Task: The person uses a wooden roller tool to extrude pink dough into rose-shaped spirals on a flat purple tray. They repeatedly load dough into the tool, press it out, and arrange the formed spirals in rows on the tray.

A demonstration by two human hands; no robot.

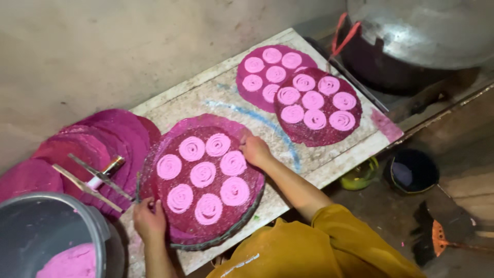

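Note:
A round dark-pink woven tray point(170, 190) lies on the white table point(221, 98), topped with several pale pink coiled spirals of dough point(203, 174). My left hand point(149, 219) grips the tray's near left rim. My right hand point(256, 151) holds the far right rim. Both hands pinch the edge of this tray, and more trays are stacked beneath it. Two other filled round trays point(317, 105) lie overlapping at the far end of the table.
A pile of empty pink trays point(103, 139) leans at the left, with a metal press tool point(95, 177) on it. A grey bucket point(46, 226) with pink dough stands near left. A large metal pot point(411, 36) sits far right; a dark bowl point(411, 170) on the floor.

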